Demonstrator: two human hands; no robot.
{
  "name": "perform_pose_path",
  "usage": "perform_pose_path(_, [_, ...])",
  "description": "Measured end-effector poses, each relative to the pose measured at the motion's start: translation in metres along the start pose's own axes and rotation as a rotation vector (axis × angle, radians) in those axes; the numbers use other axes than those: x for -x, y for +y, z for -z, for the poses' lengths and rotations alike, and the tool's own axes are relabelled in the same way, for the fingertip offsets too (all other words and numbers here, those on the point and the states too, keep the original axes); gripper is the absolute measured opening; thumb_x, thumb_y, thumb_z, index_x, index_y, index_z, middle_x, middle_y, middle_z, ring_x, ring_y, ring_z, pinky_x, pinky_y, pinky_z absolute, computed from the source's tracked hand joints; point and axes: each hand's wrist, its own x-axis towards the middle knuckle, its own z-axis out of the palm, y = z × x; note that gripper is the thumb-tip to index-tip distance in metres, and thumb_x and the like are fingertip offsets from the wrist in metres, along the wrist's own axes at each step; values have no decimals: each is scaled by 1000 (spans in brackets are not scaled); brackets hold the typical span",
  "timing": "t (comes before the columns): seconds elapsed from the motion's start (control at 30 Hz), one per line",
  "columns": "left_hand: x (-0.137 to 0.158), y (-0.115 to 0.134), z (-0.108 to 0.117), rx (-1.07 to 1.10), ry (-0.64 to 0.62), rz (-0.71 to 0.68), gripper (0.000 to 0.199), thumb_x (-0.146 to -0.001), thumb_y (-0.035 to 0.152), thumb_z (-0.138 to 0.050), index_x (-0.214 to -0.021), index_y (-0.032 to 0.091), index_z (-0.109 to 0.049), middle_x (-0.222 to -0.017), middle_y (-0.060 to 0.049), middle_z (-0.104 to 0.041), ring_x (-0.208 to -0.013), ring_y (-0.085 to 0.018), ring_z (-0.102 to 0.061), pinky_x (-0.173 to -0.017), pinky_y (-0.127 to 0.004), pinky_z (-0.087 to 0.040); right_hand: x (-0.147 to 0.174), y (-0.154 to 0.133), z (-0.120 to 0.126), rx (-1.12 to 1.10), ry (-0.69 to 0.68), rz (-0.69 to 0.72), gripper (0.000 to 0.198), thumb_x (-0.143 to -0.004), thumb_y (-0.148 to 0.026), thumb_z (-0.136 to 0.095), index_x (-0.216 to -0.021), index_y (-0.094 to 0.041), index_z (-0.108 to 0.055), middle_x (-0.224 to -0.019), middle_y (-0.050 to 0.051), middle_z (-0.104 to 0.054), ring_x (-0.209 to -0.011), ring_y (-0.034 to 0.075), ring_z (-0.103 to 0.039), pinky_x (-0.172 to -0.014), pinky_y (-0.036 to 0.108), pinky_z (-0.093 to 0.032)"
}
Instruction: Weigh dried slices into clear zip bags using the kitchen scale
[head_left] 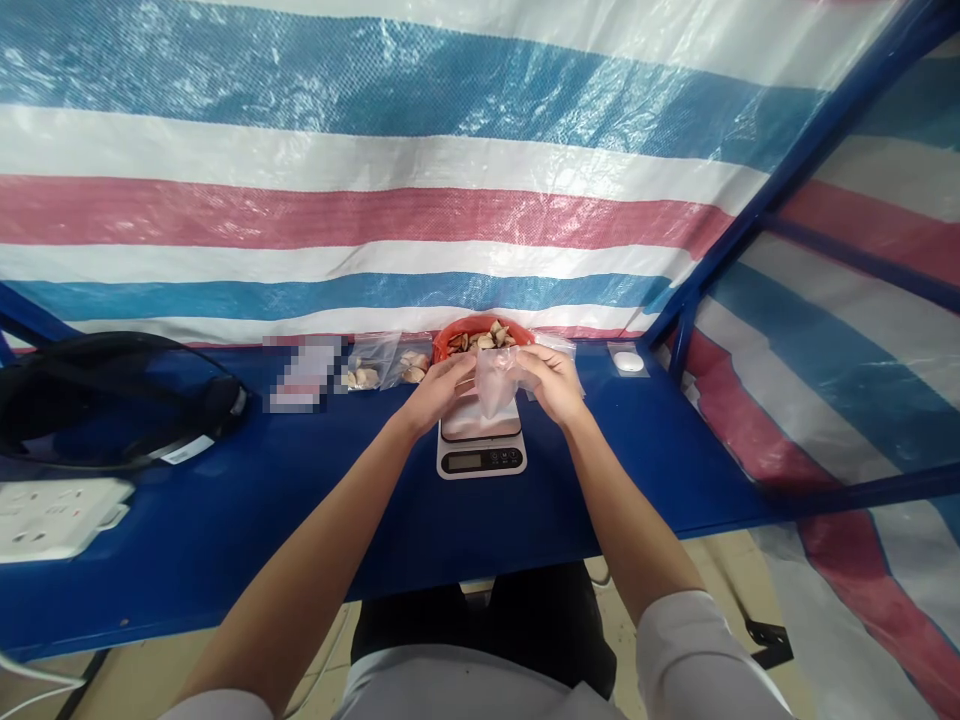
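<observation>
A clear plastic bag (495, 384) hangs between my two hands above a white kitchen scale (481, 462). My left hand (448, 384) grips the bag's left edge, fingers closed. On the other side my right hand (553, 382) pinches its upper right part. The bag looks empty. Just behind stands a red basket (444, 338) of brown-and-cream dried pieces (487, 338), perhaps mushroom slices; my hands and the bag hide its front. More clear bags (566, 347) lie partly behind my right hand. The scale's display is too dim to read.
Two filled clear bags, one with pale pieces (364, 378) and one beside it (414, 366), lie left of the basket. A blurred-out flat item (304, 374), a black headset (210, 405) and a white power strip (56, 518) are farther left. A white oval object (628, 361) sits at right.
</observation>
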Motion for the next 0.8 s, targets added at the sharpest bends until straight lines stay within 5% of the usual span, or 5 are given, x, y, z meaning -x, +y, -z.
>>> perform_pose_path(0.13, [1, 5, 3, 90, -36, 46, 40, -79, 47, -77, -107, 19, -77, -111, -11, -76, -105, -26, -69, -92, -37, -55, -5, 5, -2, -41, 89, -20, 36, -67, -57, -82, -83, -25, -80, -95, 2, -80, -98, 27, -74, -91, 43, -61])
perform_pose_path(0.33, [3, 8, 8, 126, 100, 2, 32, -66, 34, -90, -89, 18, -74, -83, -2, -72, -78, -15, -67, -74, -28, -53, -3, 9, 6, -152, 126, -39, 30, -67, -52, -86, -80, -25, -80, -87, 1, -79, -90, 23, -75, -85, 37, -62])
perform_pose_path(0.53, [0, 21, 27, -210, 237, -176, 36, -66, 43, -86, -86, 16, -73, -67, 0, -67, -57, -12, -56, -54, -24, -44, -2, 9, 17, -83, 59, -140, 42, -70, -60, -82, -94, -25, -79, -96, 3, -79, -89, 23, -76, -75, 36, -64])
perform_pose_path(0.8, [-5, 56, 58, -636, 75, -137, 40, -70, 47, -81, -98, 18, -80, -67, -2, -70, -53, -12, -56, -49, -23, -42, -29, -6, -4, 200, -189, -106, 49, -83, -59, -71, -117, -23, -70, -102, 7, -78, -91, 20, -76, -71, 28, -62])
